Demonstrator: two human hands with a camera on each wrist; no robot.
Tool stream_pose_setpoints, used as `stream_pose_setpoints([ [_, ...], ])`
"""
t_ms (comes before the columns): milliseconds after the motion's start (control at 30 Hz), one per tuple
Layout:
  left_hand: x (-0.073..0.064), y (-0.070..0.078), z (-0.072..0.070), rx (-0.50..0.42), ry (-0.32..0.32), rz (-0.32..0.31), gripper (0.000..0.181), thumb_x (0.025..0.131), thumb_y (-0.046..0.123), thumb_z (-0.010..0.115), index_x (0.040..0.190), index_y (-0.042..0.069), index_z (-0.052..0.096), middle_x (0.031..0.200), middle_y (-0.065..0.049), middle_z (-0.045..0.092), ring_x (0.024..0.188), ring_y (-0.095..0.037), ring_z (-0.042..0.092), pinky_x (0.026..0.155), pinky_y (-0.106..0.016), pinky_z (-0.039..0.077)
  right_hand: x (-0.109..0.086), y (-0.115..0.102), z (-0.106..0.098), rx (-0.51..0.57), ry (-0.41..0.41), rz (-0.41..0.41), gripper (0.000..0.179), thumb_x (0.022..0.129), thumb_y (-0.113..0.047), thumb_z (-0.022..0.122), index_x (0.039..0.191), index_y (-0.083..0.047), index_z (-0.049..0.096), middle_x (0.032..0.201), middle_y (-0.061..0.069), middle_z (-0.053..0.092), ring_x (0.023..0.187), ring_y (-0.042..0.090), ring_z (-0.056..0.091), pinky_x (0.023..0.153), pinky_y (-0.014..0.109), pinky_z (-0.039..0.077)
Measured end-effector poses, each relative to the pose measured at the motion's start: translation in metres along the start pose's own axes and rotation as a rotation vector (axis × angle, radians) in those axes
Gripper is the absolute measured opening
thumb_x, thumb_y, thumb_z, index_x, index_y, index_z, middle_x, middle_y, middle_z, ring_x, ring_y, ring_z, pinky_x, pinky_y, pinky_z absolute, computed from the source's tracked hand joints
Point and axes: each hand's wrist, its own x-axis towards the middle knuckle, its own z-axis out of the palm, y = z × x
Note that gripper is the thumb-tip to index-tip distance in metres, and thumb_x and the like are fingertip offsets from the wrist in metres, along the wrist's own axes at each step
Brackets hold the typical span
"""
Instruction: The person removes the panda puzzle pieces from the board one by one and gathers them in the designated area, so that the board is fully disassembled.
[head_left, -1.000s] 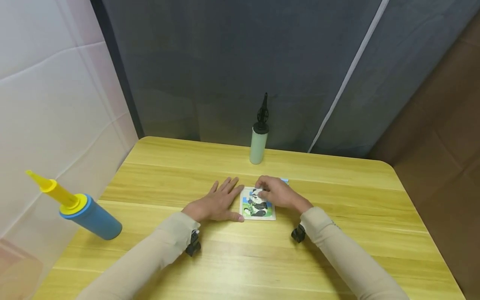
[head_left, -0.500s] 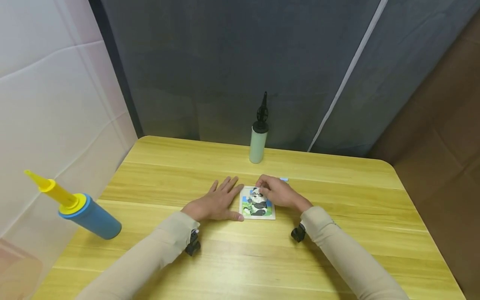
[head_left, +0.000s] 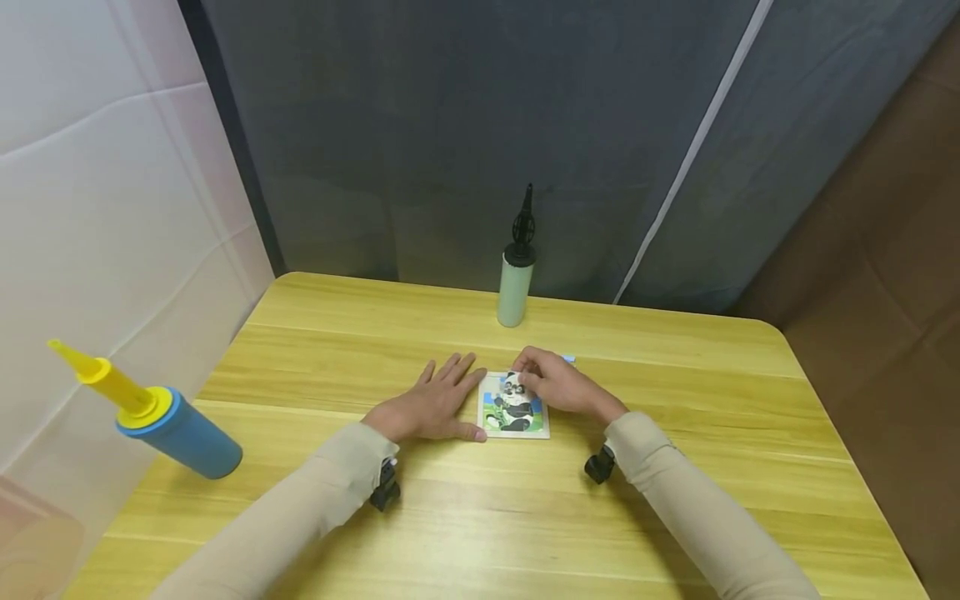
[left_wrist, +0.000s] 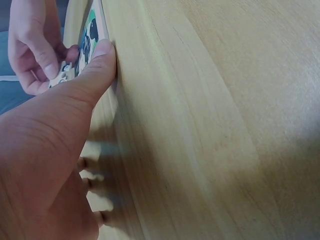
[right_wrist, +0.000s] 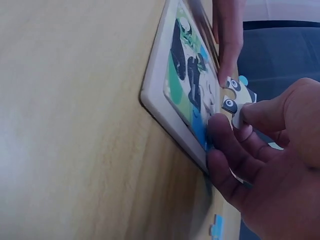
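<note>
A panda jigsaw puzzle (head_left: 517,414) lies in its pale tray on the table, with the body pieces in place. My left hand (head_left: 431,410) rests palm down, fingers spread, its thumb and index finger at the tray's left edge. Over the upper part of the tray, my right hand (head_left: 558,383) pinches a puzzle piece (right_wrist: 241,95) printed with the panda's face. In the right wrist view this piece is raised and tilted above the picture. The right fingers hide the tray's upper right corner.
A loose blue puzzle piece (head_left: 569,359) lies on the table just behind the right hand. A pale green hand pump (head_left: 513,292) with a black top stands farther back. A blue and yellow hand pump (head_left: 187,437) stands at the left.
The right hand has shifted slightly away from me with the face piece, which now sits a little higher over the tray. The left hand keeps its place.
</note>
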Motion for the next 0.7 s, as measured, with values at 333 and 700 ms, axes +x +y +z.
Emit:
stream_pose_setpoints([
  [333, 0.002, -0.002, 0.0, -0.001, 0.001, 0.004, 0.106, 0.096, 0.065, 0.068, 0.172, 0.011, 0.018, 0.181, -0.019, 0.001, 0.169, -0.042, 0.0, 0.134, -0.068, 0.004, -0.011, 0.002, -0.034, -0.079, 0.141, -0.013, 0.01, 0.108, -0.013, 0.059, 0.115, -0.007, 0.065, 0.113, 0.014, 0.069, 0.083, 0.019, 0.056, 0.069, 0.028, 0.048],
  [700, 0.002, -0.002, 0.0, -0.003, 0.004, 0.011, 0.106, 0.096, 0.065, 0.068, 0.172, 0.012, 0.017, 0.181, -0.019, 0.002, 0.169, -0.043, 0.0, 0.134, -0.069, 0.004, -0.024, 0.032, -0.073, -0.171, 0.231, -0.009, 0.011, 0.107, -0.007, 0.06, 0.111, -0.002, 0.068, 0.11, 0.017, 0.069, 0.096, 0.024, 0.059, 0.086, 0.037, 0.05],
])
